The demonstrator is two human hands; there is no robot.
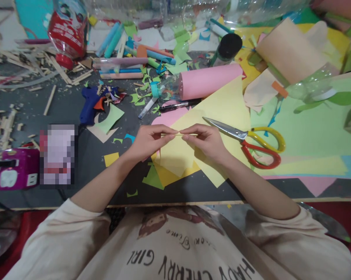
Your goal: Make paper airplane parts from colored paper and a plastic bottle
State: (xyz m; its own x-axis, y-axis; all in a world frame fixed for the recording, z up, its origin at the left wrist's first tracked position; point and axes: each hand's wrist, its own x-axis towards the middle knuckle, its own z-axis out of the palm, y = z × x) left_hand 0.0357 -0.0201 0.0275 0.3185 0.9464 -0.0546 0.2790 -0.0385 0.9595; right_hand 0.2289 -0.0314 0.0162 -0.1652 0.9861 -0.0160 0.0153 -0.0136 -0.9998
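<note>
My left hand and my right hand meet at the fingertips above the pale yellow paper sheets. Thumbs and fingers of both pinch a thin yellow piece of paper, seen nearly edge-on, so its full shape is hidden. Just right of my right hand lie scissors with one yellow and one red handle loop, blades slightly apart and pointing at the hand. Beyond the hands are a black pen and a clear bottle wrapped in pink paper, lying on its side.
A blue glue gun lies on the dark table, left of the hands. Nearer are a blurred-out phone and a purple box. Wood sticks litter the far left. A red-labelled bottle and paper scraps lie farther back.
</note>
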